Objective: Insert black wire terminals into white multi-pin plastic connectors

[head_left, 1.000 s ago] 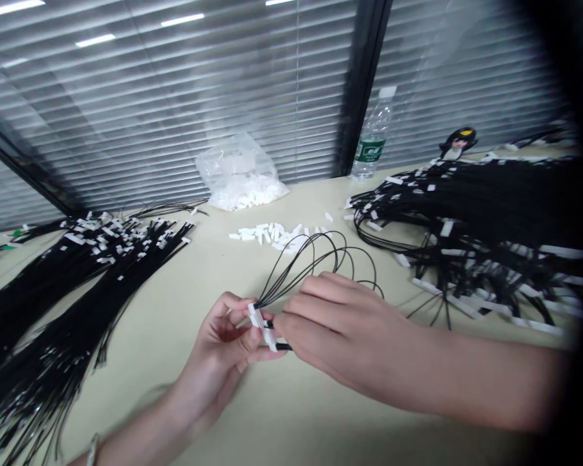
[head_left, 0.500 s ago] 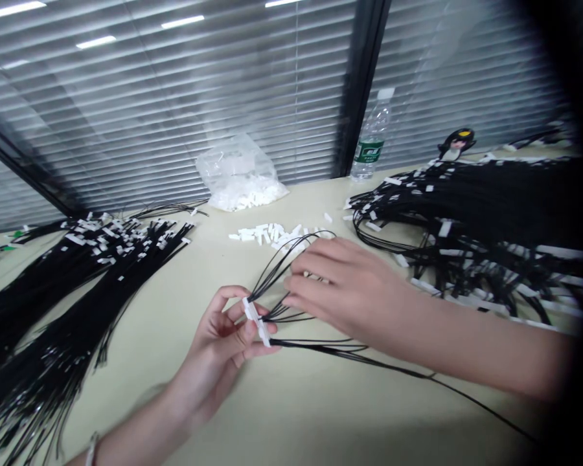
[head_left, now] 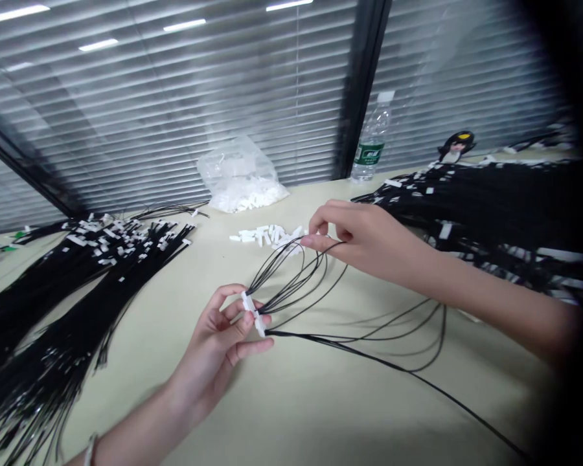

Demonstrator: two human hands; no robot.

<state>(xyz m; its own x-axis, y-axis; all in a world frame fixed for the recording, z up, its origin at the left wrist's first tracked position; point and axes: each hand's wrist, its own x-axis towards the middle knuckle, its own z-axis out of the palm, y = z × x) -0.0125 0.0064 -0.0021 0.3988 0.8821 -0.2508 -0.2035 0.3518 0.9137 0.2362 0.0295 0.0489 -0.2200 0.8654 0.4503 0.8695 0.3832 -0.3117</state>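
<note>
Pinched between the thumb and fingers of my left hand (head_left: 223,330) is a white connector (head_left: 253,313). Thin black wires (head_left: 291,294) run out of its right side; some arch up and others trail to the lower right over the table. My right hand (head_left: 344,233) is closed, its thumb and index finger pressed together at the top of the arched wires, beside the small pile of white connectors (head_left: 267,235). What exactly its fingertips grip is too small to make out.
Bundles of black wires with white ends (head_left: 78,310) lie at the left, and a large wire heap (head_left: 505,200) at the right. A clear bag (head_left: 243,175), a bottle (head_left: 369,142) and a penguin figure (head_left: 457,146) stand along the blinds.
My right hand has moved up and away from the wires near the connector, and its fingers have come together. More wires now hang in loops. My left hand has barely moved.
</note>
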